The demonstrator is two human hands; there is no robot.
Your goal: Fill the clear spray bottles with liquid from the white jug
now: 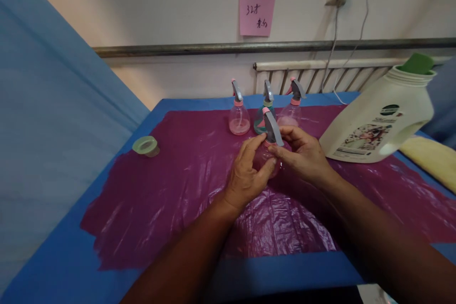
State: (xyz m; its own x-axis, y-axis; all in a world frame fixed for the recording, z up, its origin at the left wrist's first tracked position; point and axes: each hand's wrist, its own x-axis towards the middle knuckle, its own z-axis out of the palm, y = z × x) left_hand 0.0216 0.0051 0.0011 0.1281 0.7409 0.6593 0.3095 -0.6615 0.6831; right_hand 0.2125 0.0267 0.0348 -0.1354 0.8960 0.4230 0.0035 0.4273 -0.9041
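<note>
A clear spray bottle with a grey and pink trigger head [273, 129] stands between my two hands at the middle of the table. My left hand [247, 171] is wrapped round the bottle's body from the left. On the other side, the fingers of my right hand [302, 152] close on the pink collar just under the spray head. Behind it are three more spray bottles: one with pink liquid [239, 121] at the left, one with blue-green liquid [259, 121] in the middle, and another pink one [290, 116] partly hidden by my right hand.
A large cream detergent jug [374, 118] with a green cap stands at the right, beside a yellow cloth-like item [431, 159]. A pale green cup-like cap [146, 146] lies at the left. Purple plastic sheeting [171, 190] covers the blue table [81, 242]; a pipe [178, 50] crosses the wall behind.
</note>
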